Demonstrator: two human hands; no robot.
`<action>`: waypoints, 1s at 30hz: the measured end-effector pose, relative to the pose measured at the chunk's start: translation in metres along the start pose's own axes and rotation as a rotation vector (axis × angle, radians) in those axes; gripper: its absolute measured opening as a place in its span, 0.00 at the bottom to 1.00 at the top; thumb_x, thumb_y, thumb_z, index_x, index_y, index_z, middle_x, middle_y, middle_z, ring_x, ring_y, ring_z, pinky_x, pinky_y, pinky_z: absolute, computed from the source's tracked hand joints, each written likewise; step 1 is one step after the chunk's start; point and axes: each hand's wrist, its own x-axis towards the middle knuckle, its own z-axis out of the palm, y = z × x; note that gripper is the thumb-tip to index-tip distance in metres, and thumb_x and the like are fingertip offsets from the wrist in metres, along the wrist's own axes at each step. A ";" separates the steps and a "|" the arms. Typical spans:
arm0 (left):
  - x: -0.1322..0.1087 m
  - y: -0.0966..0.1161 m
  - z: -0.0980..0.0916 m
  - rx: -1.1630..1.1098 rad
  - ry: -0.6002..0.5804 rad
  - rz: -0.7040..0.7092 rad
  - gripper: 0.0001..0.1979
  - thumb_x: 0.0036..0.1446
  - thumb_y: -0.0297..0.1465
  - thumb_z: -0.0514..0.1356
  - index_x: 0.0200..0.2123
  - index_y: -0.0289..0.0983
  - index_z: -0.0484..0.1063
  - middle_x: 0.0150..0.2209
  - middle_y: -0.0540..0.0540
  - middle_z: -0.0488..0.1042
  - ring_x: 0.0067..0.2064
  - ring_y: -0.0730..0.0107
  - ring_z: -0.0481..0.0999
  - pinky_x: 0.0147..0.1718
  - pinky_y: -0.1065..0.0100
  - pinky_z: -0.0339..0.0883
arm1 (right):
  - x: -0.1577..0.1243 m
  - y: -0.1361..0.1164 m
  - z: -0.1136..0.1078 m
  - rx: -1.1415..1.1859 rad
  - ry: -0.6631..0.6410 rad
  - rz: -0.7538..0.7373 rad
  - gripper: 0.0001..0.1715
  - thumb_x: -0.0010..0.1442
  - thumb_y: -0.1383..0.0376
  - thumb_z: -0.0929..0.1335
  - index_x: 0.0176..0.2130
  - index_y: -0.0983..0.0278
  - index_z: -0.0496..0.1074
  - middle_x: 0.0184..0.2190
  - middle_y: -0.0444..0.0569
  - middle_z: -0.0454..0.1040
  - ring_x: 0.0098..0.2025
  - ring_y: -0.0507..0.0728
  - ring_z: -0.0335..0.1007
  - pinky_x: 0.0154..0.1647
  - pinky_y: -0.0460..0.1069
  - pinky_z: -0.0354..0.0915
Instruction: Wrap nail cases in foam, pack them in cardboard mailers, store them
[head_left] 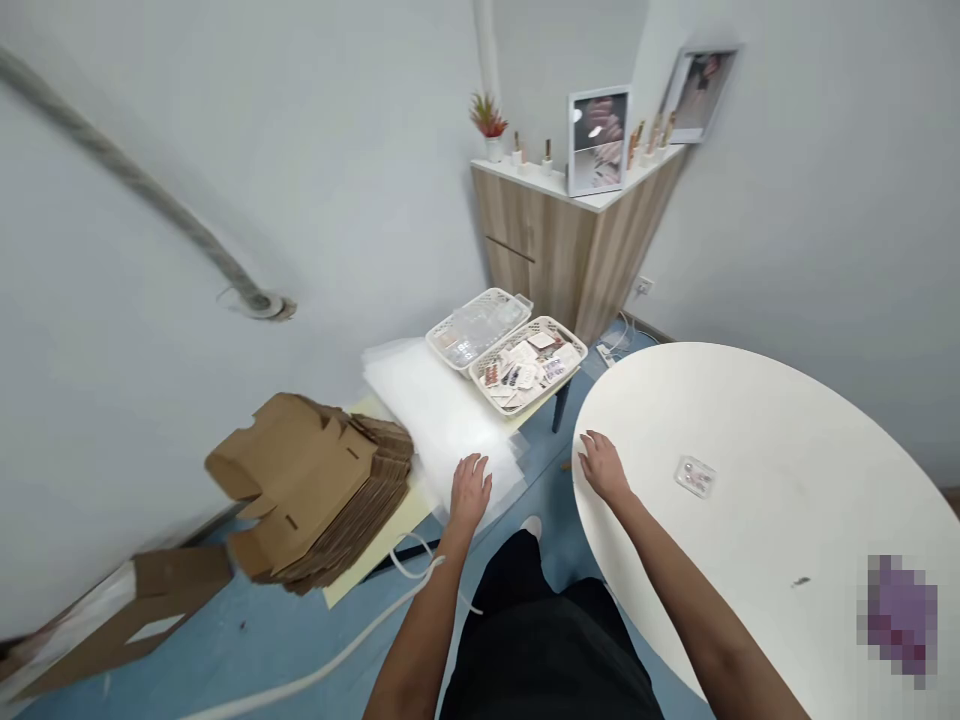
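Baskets [528,366] two; left hand [469,490] on sheets [431,405], right hand [602,467] on table [795,440]; grips open, empty.

Pixelated purple obj [900,615], btm-R; basket [571,368] contents too small

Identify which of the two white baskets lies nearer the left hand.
The front basket, full of colourful packets; the back basket, holding clear packets, sits farther from the left hand.

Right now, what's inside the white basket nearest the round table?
The white basket holds a loose heap of small flat packets, some with dark or pink contents. Whatever lies beneath the top layer is covered.
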 end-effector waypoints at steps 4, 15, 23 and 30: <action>-0.007 -0.041 -0.009 0.059 -0.025 -0.052 0.26 0.61 0.32 0.55 0.62 0.40 0.57 0.65 0.40 0.60 0.68 0.53 0.54 0.65 0.47 0.49 | 0.044 -0.073 0.029 0.108 -0.139 -0.229 0.27 0.62 0.69 0.59 0.59 0.67 0.64 0.58 0.60 0.65 0.59 0.66 0.59 0.62 0.62 0.55; -0.003 -0.086 -0.001 -0.033 -0.096 0.003 0.25 0.57 0.33 0.62 0.58 0.42 0.64 0.64 0.39 0.61 0.65 0.57 0.61 0.63 0.52 0.55 | 0.086 -0.153 0.071 0.088 -0.375 -0.504 0.29 0.59 0.67 0.67 0.60 0.65 0.66 0.61 0.58 0.65 0.64 0.64 0.58 0.65 0.61 0.50; 0.002 -0.090 -0.006 -0.103 -0.111 -0.008 0.24 0.60 0.36 0.58 0.59 0.40 0.63 0.64 0.40 0.61 0.64 0.60 0.63 0.62 0.56 0.57 | 0.096 -0.172 0.068 0.027 -0.403 -0.539 0.22 0.64 0.61 0.65 0.56 0.63 0.69 0.59 0.56 0.68 0.59 0.64 0.63 0.63 0.60 0.54; -0.001 -0.085 -0.014 -0.088 -0.150 0.011 0.30 0.52 0.32 0.63 0.59 0.40 0.62 0.67 0.38 0.57 0.65 0.55 0.60 0.63 0.52 0.54 | 0.095 -0.171 0.070 -0.051 -0.388 -0.584 0.20 0.64 0.68 0.63 0.54 0.63 0.70 0.59 0.57 0.68 0.60 0.64 0.63 0.63 0.62 0.54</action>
